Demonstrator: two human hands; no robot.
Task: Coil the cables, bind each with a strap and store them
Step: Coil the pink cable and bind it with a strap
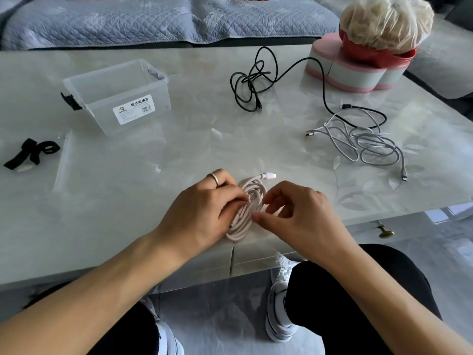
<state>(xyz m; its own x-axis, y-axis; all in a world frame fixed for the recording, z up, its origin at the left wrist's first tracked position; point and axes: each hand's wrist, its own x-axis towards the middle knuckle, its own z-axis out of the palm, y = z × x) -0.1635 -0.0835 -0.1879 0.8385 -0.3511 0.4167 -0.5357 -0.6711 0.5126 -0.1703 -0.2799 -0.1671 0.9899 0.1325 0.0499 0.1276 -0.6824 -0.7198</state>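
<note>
White cable [249, 201]: wound in a loose oval coil of several turns, one white plug projecting at the far end, lying at the near counter [153, 201] edge. Left hand [204, 213] grips the coil's left side, fingers curled over the strands. Right hand [299, 216] pinches strands at the right side. No strap on this coil.

"欧式收纳盒" + barcode on clear box [116, 85] label [134, 109]
</note>
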